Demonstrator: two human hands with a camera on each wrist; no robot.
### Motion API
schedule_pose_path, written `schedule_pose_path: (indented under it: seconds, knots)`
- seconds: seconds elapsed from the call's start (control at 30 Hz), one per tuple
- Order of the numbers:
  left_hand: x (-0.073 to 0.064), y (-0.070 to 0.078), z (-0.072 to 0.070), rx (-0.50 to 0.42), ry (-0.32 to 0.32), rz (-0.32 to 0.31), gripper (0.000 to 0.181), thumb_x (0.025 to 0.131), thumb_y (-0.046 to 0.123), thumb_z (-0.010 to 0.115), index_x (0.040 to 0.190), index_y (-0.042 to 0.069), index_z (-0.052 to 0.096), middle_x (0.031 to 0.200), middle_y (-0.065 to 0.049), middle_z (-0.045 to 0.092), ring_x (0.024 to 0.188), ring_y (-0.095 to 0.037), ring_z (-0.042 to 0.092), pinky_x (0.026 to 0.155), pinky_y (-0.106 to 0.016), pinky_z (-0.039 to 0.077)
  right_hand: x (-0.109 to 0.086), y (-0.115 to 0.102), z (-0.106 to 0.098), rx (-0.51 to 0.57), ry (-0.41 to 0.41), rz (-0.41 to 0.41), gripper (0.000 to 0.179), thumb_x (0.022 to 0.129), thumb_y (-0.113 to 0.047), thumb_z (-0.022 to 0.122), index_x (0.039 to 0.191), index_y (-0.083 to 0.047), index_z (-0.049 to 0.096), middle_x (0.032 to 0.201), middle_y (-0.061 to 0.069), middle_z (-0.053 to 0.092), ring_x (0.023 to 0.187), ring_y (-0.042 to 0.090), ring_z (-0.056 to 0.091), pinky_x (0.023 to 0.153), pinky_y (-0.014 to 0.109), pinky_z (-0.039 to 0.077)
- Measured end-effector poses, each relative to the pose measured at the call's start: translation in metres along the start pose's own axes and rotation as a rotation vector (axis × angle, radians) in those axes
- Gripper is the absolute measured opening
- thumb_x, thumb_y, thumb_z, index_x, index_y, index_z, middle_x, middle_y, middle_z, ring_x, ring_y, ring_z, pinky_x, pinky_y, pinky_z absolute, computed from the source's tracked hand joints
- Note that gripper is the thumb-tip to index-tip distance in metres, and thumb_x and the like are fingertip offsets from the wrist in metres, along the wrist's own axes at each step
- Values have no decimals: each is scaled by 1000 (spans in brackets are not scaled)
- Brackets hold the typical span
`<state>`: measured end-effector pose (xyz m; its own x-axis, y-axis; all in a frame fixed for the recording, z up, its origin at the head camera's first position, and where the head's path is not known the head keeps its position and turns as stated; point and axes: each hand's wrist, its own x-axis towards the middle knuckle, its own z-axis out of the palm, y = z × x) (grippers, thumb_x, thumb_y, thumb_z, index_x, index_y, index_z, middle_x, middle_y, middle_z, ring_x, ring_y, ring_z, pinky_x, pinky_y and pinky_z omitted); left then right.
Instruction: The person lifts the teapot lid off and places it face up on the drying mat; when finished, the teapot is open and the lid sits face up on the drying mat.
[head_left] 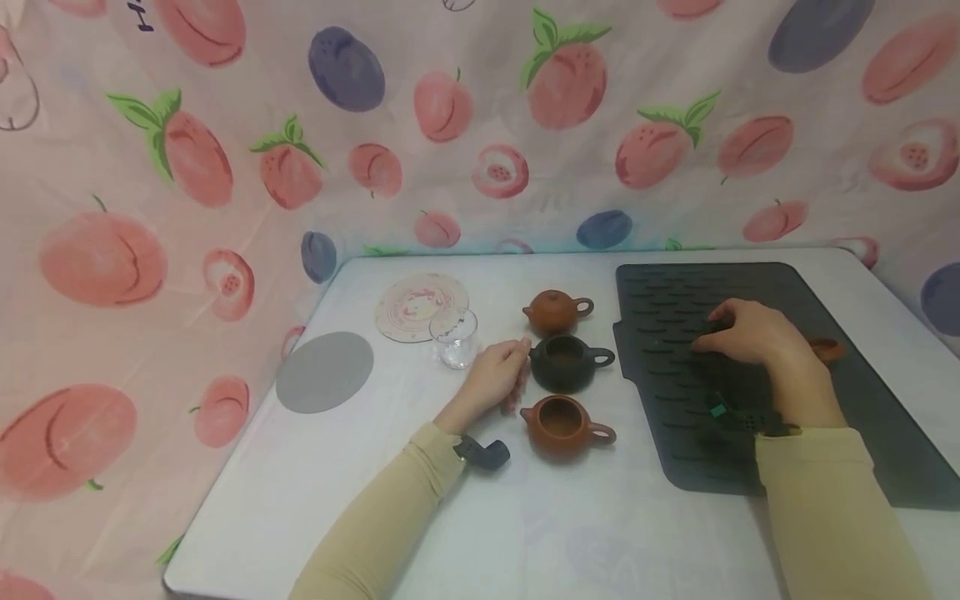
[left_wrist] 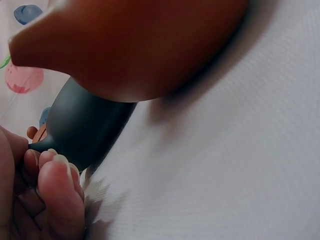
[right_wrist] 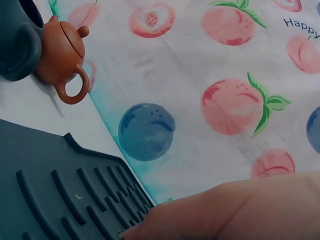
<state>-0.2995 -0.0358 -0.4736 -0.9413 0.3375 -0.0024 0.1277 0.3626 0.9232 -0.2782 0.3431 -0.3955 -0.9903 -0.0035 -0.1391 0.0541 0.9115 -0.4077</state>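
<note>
In the head view, my left hand (head_left: 497,375) is at the spout of the lidless black teapot (head_left: 564,375). The left wrist view shows its fingers (left_wrist: 60,195) curled, with the spout tip pinched at the left edge. Nearer me stands a lidless reddish-brown teapot (head_left: 561,427); behind the black one is a smaller brown teapot (head_left: 553,312) with its lid on. My right hand (head_left: 765,342) hovers over the dark ridged mat (head_left: 660,308), thumb and forefinger curved around a dark patch. I cannot tell whether they hold something. Behind that wrist, a brown lid (head_left: 827,348) lies on the mat.
Left of the teapots stands a clear glass cup (head_left: 455,337), overlapping a round patterned coaster (head_left: 412,308). A grey round mat (head_left: 325,372) lies near the left edge of the white table (head_left: 300,517). Fruit-print cloth (head_left: 480,125) hangs behind.
</note>
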Motion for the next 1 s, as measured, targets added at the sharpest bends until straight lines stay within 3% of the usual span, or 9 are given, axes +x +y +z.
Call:
schedule_pose_path:
  seconds: [0.57, 1.0]
  knots:
    - [1, 0, 0, 1, 4, -16, 51, 110, 44, 43, 78, 7, 57, 59, -8, 55, 40, -20, 53, 39, -33, 49, 3, 12, 8, -24, 33, 6, 58, 84, -18, 76, 126, 14, 50, 124, 39, 52, 112, 58, 49, 96, 72, 38]
    - [0, 0, 1, -7, 7, -21, 51, 110, 44, 43, 78, 7, 57, 59, -9, 55, 41, -20, 53, 38, -32, 48, 6, 16, 12, -39, 15, 13, 60, 83, -19, 77, 126, 14, 52, 128, 40, 51, 115, 60, 48, 97, 72, 39]
